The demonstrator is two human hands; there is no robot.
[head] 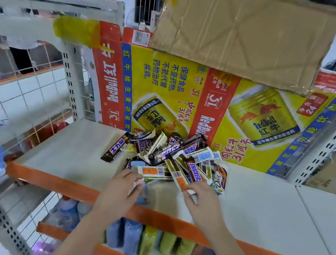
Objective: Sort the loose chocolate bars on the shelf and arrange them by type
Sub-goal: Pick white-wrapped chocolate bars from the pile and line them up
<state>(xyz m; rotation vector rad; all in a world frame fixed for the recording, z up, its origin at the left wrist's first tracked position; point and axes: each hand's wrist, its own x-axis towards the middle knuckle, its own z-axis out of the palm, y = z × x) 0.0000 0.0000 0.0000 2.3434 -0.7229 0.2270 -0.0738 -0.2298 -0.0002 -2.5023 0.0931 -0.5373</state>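
Farthest to the left, beyond the left hand [124, 187] and off to its outer side, one dark bar [117, 146] lay apart from the others on the shelf [262, 200]. The left hand had its fingers curled round what looked like a pale-wrapped bar [142, 190], though that part was blurred. The pile of chocolate bars [172, 150] sat just beyond both hands, about midway between them. The right hand [201, 198] pinched the near end of a slanted white bar [180, 180], whose long axis ran from its fingertips away and to the left, into the heap. I judged it would draw out along that line. A Dove bar [219, 179] lay just past the right hand's knuckles.
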